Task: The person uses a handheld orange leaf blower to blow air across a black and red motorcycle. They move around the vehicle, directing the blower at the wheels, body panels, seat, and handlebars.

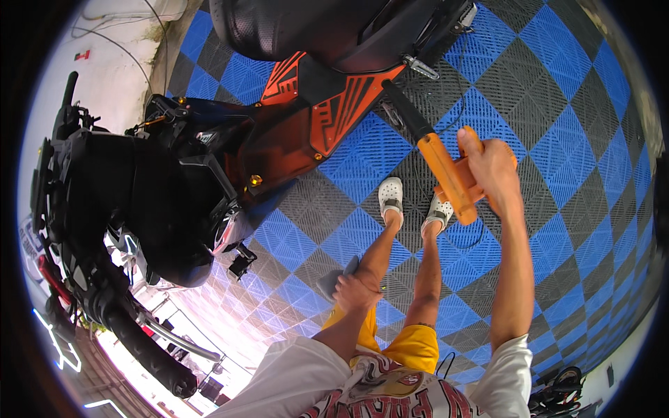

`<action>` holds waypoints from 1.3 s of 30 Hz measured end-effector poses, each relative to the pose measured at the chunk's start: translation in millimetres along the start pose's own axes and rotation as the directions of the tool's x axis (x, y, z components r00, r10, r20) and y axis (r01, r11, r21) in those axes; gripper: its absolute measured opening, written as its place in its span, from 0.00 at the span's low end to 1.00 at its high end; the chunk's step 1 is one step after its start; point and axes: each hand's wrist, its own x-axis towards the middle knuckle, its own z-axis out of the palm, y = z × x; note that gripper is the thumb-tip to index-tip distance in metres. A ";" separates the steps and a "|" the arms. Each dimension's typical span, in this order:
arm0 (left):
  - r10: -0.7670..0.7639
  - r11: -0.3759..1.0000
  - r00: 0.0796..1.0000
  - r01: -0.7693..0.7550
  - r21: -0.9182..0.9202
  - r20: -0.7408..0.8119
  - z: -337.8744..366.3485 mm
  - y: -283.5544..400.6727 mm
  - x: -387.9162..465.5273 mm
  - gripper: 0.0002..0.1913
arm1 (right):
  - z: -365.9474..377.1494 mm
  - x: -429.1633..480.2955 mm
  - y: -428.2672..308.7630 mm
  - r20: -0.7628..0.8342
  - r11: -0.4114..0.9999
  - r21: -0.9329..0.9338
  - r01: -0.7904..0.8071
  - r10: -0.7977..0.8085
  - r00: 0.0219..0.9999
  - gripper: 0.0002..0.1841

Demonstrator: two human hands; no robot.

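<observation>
My right hand (494, 170) grips the handle of an orange handheld power tool (447, 175) with a long black nozzle (410, 112). The nozzle's end overlaps the edge of the orange footboard panel (342, 109) of a motor scooter; whether they touch, I cannot tell. A thin black cable (464, 94) runs over the floor near the tool. Low by my bent knee, my left hand (358, 292) is closed around a dark grey cloth or pad (334, 279), partly hidden by the hand and leg. The scooter's black seat (292, 31) fills the top, its dark front body (151, 198) the left.
A metal footpeg (422, 68) juts from the scooter's side. Handlebar grips (151, 355) and a small black bracketed device (241, 264) project at left. White clogs (391, 193) stand on blue and grey grid floor tiles (554, 146). A parked motorcycle (562, 389) is at lower right.
</observation>
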 end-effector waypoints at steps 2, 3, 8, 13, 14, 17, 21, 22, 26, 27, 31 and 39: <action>-0.001 1.000 1.000 0.001 0.000 0.006 -0.1 -0.9 0.6 0.54 | -6.3 10.5 -9.8 0.017 0.996 -0.074 0.056 -0.055 0.998 0.43; -0.004 1.000 1.000 0.004 -0.009 0.007 0.2 -1.2 1.0 0.54 | -9.2 17.0 -15.9 0.017 0.987 -0.134 0.093 -0.091 0.996 0.43; -0.006 1.000 1.000 0.006 -0.018 -0.014 5.0 -2.9 4.8 0.54 | -18.9 39.5 -47.7 0.024 0.936 -0.283 0.209 -0.211 0.977 0.42; 0.008 0.997 0.991 0.002 0.074 -0.134 17.2 -5.5 9.5 0.51 | -9.9 48.5 -71.8 0.036 0.898 -0.330 0.291 -0.296 0.955 0.42; 0.012 0.997 0.991 -0.003 0.071 -0.133 19.7 -6.5 10.3 0.51 | -6.2 50.6 -76.7 0.057 0.892 -0.341 0.296 -0.295 0.954 0.43; 0.016 0.998 0.989 -0.007 0.065 -0.144 25.3 -8.2 12.4 0.50 | 6.1 55.2 -88.3 0.080 0.881 -0.348 0.321 -0.313 0.946 0.43; 0.011 0.998 0.986 -0.002 0.055 -0.169 25.8 -11.1 11.3 0.50 | 27.0 57.3 -99.1 0.041 0.869 -0.321 0.376 -0.384 0.922 0.44; 0.009 0.999 0.986 0.000 0.052 -0.167 24.1 -11.5 10.9 0.50 | 30.6 58.9 -101.8 0.056 0.875 -0.310 0.372 -0.373 0.926 0.44; -0.009 1.000 1.000 0.009 -0.017 -0.008 13.6 -10.9 10.1 0.54 | 43.4 62.0 -108.2 0.086 0.892 -0.281 0.355 -0.345 0.935 0.45; -0.014 0.998 0.999 0.016 -0.054 0.038 10.6 -11.0 10.0 0.56 | 45.7 62.5 -109.4 0.087 0.894 -0.275 0.354 -0.343 0.935 0.45; -0.010 0.999 0.998 0.014 -0.052 0.061 3.6 -10.8 7.9 0.56 | 50.5 63.4 -113.9 0.157 0.894 -0.282 0.349 -0.316 0.936 0.45; -0.017 0.999 0.998 0.018 -0.026 0.068 4.0 -9.6 8.7 0.60 | 67.9 51.4 -117.9 0.115 0.897 -0.249 0.365 -0.346 0.931 0.44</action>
